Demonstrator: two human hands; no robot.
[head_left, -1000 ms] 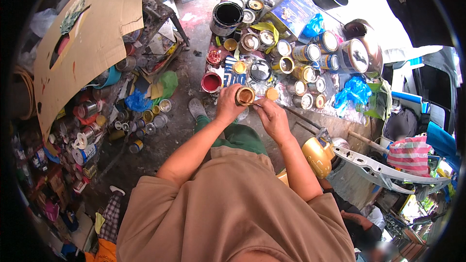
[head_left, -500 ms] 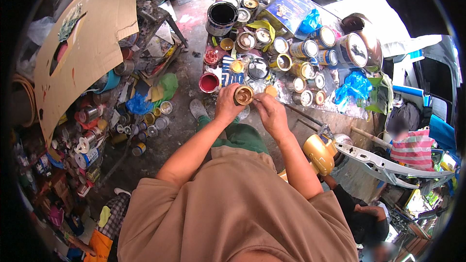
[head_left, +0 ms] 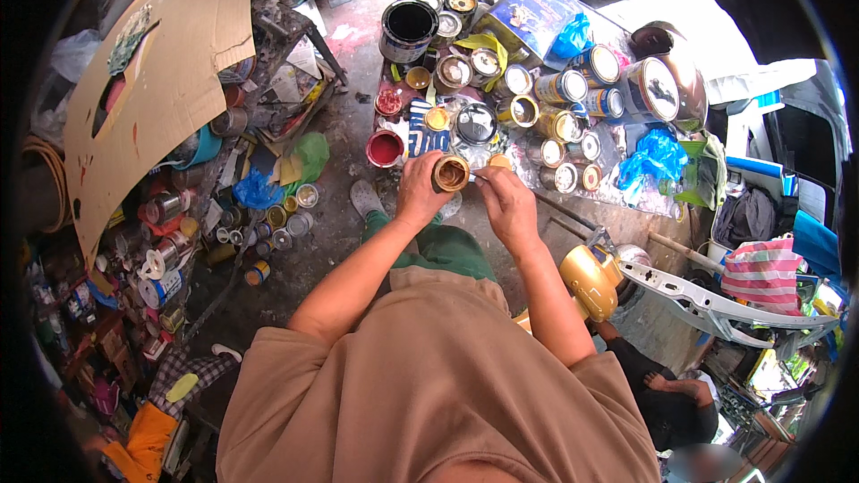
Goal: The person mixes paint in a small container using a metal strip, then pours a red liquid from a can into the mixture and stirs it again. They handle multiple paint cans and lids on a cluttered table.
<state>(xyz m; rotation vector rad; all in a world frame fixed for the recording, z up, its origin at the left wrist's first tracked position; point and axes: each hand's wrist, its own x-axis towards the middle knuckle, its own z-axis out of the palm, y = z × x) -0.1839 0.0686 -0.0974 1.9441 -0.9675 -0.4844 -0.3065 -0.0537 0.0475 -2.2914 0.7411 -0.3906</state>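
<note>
- Concrete floor (head_left: 344,250) under me, stained, crowded with paint cans; a cardboard sheet (head_left: 152,89) leans at left.
- I see my left hand (head_left: 419,190) wrapped round a small open tin (head_left: 450,173), held above the floor, brownish inside.
- My right hand (head_left: 506,200) pinches a thin stick at the tin's rim, fingers narrow.
- Red-filled can (head_left: 386,148) sits just beside; a big black can (head_left: 408,27) stands farther off, dark inside.

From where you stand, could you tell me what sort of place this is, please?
Probably an informal paint-mixing or repair workshop, set on a stained concrete floor. Many opened paint tins crowd the ground, the left hand holds a small open can, and a white vehicle body panel lies nearby.
</note>
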